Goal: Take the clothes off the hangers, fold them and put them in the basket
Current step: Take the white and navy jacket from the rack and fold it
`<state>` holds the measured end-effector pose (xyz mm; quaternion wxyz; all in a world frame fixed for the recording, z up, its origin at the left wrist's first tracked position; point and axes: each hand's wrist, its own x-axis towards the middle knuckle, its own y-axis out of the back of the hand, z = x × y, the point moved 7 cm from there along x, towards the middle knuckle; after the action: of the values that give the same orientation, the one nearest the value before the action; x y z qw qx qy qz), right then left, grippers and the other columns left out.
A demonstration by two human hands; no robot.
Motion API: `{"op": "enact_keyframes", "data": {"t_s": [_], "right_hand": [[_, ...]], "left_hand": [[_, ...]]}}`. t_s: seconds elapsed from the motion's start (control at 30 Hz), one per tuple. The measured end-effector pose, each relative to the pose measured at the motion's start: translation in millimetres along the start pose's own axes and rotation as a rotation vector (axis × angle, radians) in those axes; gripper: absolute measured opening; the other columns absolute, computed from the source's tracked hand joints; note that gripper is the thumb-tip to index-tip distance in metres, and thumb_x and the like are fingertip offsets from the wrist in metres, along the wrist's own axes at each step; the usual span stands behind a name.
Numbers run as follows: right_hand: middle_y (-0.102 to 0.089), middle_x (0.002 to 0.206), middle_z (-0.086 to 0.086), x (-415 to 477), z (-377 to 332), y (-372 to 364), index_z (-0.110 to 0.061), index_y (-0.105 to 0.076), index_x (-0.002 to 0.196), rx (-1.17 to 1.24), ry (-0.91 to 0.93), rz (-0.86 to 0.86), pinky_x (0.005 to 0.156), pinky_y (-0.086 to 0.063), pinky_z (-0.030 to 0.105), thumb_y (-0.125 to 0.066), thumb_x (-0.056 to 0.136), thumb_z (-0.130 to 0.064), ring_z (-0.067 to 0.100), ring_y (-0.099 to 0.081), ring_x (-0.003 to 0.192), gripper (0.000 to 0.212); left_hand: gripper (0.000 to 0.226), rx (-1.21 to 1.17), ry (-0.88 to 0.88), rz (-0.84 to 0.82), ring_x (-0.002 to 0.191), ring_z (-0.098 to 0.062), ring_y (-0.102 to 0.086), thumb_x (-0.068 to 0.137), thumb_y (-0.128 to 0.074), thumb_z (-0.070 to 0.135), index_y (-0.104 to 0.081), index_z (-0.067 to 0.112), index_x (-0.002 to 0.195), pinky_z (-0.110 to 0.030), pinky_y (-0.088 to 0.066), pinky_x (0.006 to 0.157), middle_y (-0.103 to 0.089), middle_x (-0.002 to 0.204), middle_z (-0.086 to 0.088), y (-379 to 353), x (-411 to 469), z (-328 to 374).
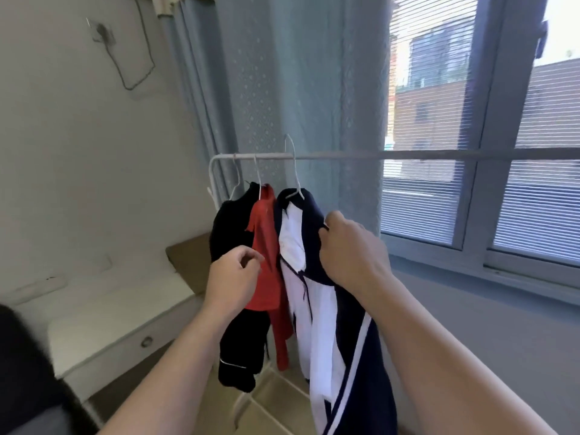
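Note:
Three garments hang on white wire hangers from a white rail. At the left is a black garment, in the middle a red one, at the right a navy and white jacket. The jacket's hanger has its hook lifted above the rail. My right hand grips the jacket's navy shoulder. In front of the red garment my left hand hovers with loosely curled fingers and holds nothing. No basket is in view.
A white cabinet with a round drawer pull stands at the left, with a brown cushion on its far end. Blue curtains hang behind the rail. A window fills the right side. The rack's base crosses tiled floor below.

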<state>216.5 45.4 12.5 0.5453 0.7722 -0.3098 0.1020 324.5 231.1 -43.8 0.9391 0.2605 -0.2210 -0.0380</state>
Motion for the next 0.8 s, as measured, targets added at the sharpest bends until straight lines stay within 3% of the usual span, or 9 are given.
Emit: {"op": "enact_keyframes", "data": {"t_s": [0.1, 0.2, 0.27, 0.4, 0.53, 0.6, 0.67, 0.73, 0.8], "right_hand": [[-0.043, 0.07, -0.007, -33, 8, 11, -0.019, -0.037, 0.087, -0.103, 0.037, -0.012, 0.05, -0.029, 0.031, -0.039, 0.1, -0.025, 0.019, -0.043, 0.056, 0.014], [-0.049, 0.074, -0.005, -58, 13, 18, -0.02, -0.039, 0.088, -0.176, 0.063, -0.068, 0.051, -0.031, 0.032, -0.037, 0.102, -0.029, 0.024, -0.051, 0.064, 0.016], [-0.053, 0.078, -0.005, -71, 17, 21, -0.021, -0.042, 0.092, -0.186, 0.08, -0.116, 0.056, -0.039, 0.034, -0.037, 0.102, -0.03, 0.027, -0.056, 0.072, 0.014], [-0.06, 0.084, -0.007, -92, 18, 34, -0.025, -0.043, 0.096, -0.191, 0.193, -0.215, 0.069, -0.051, 0.039, -0.036, 0.103, -0.036, 0.025, -0.058, 0.075, 0.015], [-0.059, 0.085, -0.01, -105, 28, 50, -0.029, -0.045, 0.097, -0.109, 0.255, -0.262, 0.074, -0.051, 0.04, -0.034, 0.103, -0.045, 0.02, -0.058, 0.077, 0.019], [-0.059, 0.088, -0.015, -107, 36, 57, -0.033, -0.044, 0.099, -0.078, 0.279, -0.29, 0.075, -0.05, 0.038, -0.034, 0.103, -0.047, 0.017, -0.058, 0.079, 0.018], [-0.057, 0.089, -0.019, -108, 48, 63, -0.039, -0.041, 0.099, -0.066, 0.302, -0.314, 0.077, -0.049, 0.036, -0.034, 0.103, -0.049, 0.014, -0.057, 0.081, 0.012], [-0.058, 0.088, -0.018, -108, 56, 65, -0.041, -0.039, 0.098, -0.075, 0.322, -0.314, 0.076, -0.048, 0.035, -0.034, 0.102, -0.05, 0.013, -0.056, 0.079, 0.011], [-0.06, 0.088, -0.018, -108, 63, 65, -0.039, -0.042, 0.1, -0.062, 0.336, -0.31, 0.074, -0.048, 0.033, -0.034, 0.102, -0.05, 0.011, -0.056, 0.078, 0.014]], "left_hand": [[0.018, -0.042, 0.002, -0.039, 0.071, -0.003, -0.061, 0.091, -0.055, 0.016, -0.068, 0.029, 0.091, -0.015, -0.041, 0.057, -0.07, 0.086, 0.009, -12, -16, -2], [0.022, -0.012, -0.017, -0.051, 0.089, 0.002, -0.057, 0.09, -0.058, 0.017, -0.065, 0.024, 0.109, -0.011, -0.04, 0.071, -0.065, 0.102, 0.013, -21, -32, 1], [0.029, 0.028, -0.043, -0.04, 0.093, -0.007, -0.058, 0.086, -0.061, 0.018, -0.061, 0.022, 0.115, -0.02, -0.046, 0.078, -0.06, 0.109, 0.009, -23, -40, -1], [0.042, 0.125, -0.005, -0.031, 0.095, -0.03, -0.06, 0.072, -0.055, 0.037, -0.056, 0.013, 0.106, -0.048, -0.056, 0.08, -0.062, 0.102, -0.008, -15, -49, -19], [0.068, 0.326, -0.058, -0.022, 0.13, -0.025, -0.045, 0.087, -0.062, 0.037, -0.034, 0.017, 0.146, -0.043, -0.042, 0.107, -0.044, 0.144, -0.003, -6, -68, -19], [0.066, 0.352, -0.077, -0.034, 0.132, -0.025, -0.045, 0.093, -0.058, 0.024, -0.027, 0.018, 0.152, -0.039, -0.043, 0.104, -0.034, 0.152, -0.002, 1, -76, -14], [0.055, 0.375, -0.104, -0.073, 0.126, -0.023, -0.05, 0.096, -0.048, 0.016, -0.033, 0.021, 0.149, -0.036, -0.046, 0.096, -0.038, 0.151, 0.0, 6, -75, -16], [0.045, 0.373, -0.172, -0.071, 0.121, -0.02, -0.054, 0.096, -0.042, 0.011, -0.049, 0.023, 0.14, -0.033, -0.046, 0.093, -0.053, 0.138, 0.001, 13, -71, -12], [0.033, 0.351, -0.221, -0.01, 0.103, -0.019, -0.06, 0.098, -0.043, 0.009, -0.064, 0.019, 0.121, -0.026, -0.044, 0.077, -0.066, 0.113, 0.001, 21, -71, -4]]}}
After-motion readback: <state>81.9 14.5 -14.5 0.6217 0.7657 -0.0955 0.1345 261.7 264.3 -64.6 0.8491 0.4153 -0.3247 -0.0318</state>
